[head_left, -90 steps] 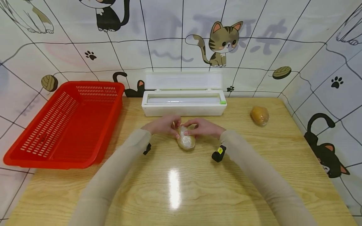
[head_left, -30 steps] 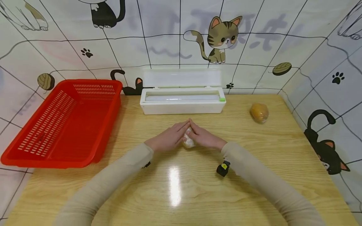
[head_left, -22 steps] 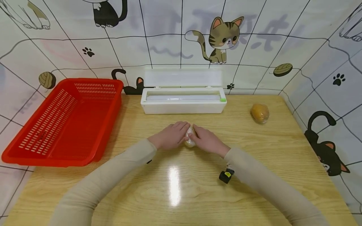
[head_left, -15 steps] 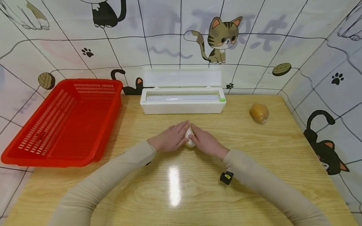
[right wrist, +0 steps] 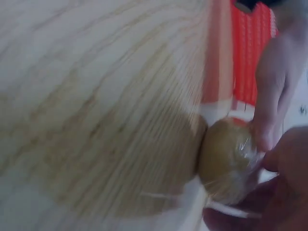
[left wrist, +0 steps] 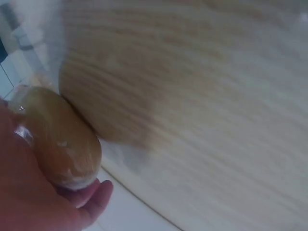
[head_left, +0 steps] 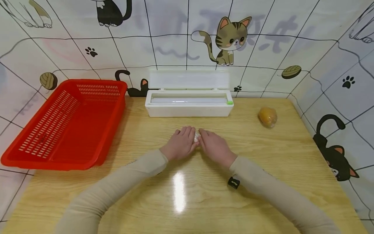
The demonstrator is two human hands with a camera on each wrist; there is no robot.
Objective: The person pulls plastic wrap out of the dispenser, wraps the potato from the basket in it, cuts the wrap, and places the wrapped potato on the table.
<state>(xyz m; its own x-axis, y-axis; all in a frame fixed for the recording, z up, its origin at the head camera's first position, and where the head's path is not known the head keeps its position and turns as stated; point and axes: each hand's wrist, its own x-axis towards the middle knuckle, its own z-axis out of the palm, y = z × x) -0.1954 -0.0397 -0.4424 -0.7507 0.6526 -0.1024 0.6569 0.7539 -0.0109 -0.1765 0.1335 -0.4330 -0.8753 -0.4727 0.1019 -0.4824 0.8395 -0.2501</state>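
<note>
Both hands hold an oval, yellow-brown thing wrapped in clear cling film [head_left: 196,136] on the wooden table, in front of the white box. My left hand [head_left: 181,143] covers its left side, and my right hand [head_left: 215,148] covers its right. Only a strip of shiny film shows between them in the head view. The left wrist view shows the smooth wrapped thing [left wrist: 65,139] with fingertips curled under its end. From the right wrist, crumpled film shows on the wrapped thing [right wrist: 226,163], with thumb and fingers around it.
Behind the hands stands a white cling film box [head_left: 189,110], lid raised, with a roll inside. A red plastic basket [head_left: 100,152] sits at the left. Another film-wrapped, orange-yellow round thing [head_left: 267,117] lies at the back right. Printed walls border the table [head_left: 204,201].
Three seconds ago the fingertips worked at the film on top. Since then both hands have closed over the wrapped thing from either side, and less of it shows now.
</note>
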